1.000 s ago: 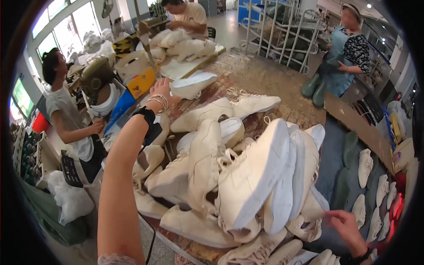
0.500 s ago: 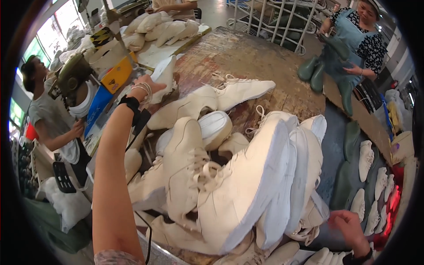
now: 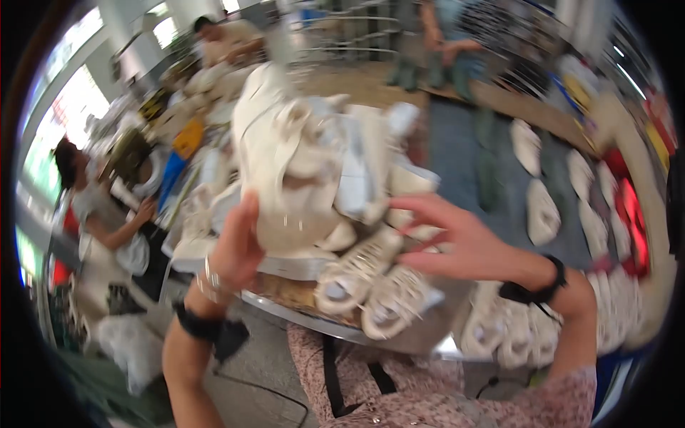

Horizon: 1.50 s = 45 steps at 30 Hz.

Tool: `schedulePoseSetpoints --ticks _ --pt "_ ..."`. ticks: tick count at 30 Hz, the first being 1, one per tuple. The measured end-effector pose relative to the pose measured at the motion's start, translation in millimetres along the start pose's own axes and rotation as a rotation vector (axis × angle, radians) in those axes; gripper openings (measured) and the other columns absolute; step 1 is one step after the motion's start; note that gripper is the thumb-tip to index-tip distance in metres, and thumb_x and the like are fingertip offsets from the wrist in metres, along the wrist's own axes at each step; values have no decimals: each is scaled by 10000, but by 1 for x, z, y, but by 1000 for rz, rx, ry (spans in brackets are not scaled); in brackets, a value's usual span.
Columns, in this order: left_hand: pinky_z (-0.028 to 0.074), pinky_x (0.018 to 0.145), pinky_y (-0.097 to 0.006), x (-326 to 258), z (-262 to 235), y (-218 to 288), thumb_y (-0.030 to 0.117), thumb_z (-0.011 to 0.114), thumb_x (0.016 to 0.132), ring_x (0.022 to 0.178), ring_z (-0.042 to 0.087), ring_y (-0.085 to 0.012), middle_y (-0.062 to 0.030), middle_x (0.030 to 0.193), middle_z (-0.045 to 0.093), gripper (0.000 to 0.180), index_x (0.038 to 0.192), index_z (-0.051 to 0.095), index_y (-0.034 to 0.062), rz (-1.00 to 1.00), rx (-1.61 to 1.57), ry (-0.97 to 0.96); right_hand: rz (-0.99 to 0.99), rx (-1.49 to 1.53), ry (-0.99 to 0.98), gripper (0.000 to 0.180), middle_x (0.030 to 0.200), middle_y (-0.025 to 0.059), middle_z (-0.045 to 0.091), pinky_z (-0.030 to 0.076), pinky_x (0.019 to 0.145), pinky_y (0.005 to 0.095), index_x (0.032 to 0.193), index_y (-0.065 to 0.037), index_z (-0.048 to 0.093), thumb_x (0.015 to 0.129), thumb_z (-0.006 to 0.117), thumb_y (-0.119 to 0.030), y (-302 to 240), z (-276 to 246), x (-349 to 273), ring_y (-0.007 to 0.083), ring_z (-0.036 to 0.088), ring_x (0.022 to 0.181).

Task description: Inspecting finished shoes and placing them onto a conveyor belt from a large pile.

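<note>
A cream lace-up shoe point(image 3: 275, 153) stands toe-up before me, larger in view than the shoes around it. My left hand point(image 3: 240, 242) is at the lower left of its heel, its fingers curled in against it and partly hidden. To the right, my right hand point(image 3: 457, 239) has its fingers spread with nothing between them. It hovers close to two cream shoes point(image 3: 392, 299) at the table's front edge. Behind the raised shoe, more cream shoes with pale soles point(image 3: 364, 160) lean together in a pile. Motion blurs the picture.
Rows of cream shoes point(image 3: 544, 214) and dark green shoe forms point(image 3: 487, 167) lie on the dark surface at right. A metal table edge point(image 3: 314, 324) curves in front of me. Other people work at left point(image 3: 107, 221), far left and far right.
My view has turned, and the table has shifted up and leftward. My left hand has drawn back from the far left to the toe-up shoe. My right hand has come in with fingers spread.
</note>
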<state>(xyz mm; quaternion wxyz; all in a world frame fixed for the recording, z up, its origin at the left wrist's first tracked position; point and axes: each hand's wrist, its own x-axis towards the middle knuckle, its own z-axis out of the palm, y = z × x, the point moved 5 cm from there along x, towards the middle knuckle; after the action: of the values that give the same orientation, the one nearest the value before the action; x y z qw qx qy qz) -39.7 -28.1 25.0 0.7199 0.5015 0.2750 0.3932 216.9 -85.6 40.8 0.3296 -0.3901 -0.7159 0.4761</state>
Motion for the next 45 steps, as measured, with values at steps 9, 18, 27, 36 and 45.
schedulePoseSetpoints --ticks 9,18,27,36,45 --pt "462 938 -361 -21 121 -129 489 369 978 1087 580 -253 -142 1247 558 597 1353 369 24 -268 -122 -51 215 51 170 420 837 76 666 498 695 270 1107 -53 606 782 739 -282 29 38 -94 125 631 783" --pt "430 955 -384 -35 55 -116 127 649 838 1151 533 -355 -207 1217 564 355 1165 575 9 375 1042 149 348 -978 493 451 1075 147 616 480 803 432 1097 -81 595 721 732 -289 166 -136 -67 340 604 971" --pt "417 963 -382 -18 -7 -37 90 634 825 1144 526 -350 -191 1233 549 362 1173 572 9 549 1400 462 719 -1053 189 566 1095 197 619 479 889 431 1172 -50 555 692 750 -278 364 -185 -28 368 582 1054" --pt "454 846 -366 60 -141 -76 567 654 745 960 598 -324 -166 953 663 632 1068 625 24 137 1034 760 211 -1144 180 348 998 143 617 504 757 402 1104 -81 623 783 658 -209 160 -110 42 300 635 847" --pt "461 673 -292 71 -105 -69 513 712 749 745 594 -168 -111 787 648 598 895 638 -62 -98 814 577 -22 -949 8 294 1009 119 609 485 801 408 1075 -79 638 827 595 -231 47 8 114 308 613 945"
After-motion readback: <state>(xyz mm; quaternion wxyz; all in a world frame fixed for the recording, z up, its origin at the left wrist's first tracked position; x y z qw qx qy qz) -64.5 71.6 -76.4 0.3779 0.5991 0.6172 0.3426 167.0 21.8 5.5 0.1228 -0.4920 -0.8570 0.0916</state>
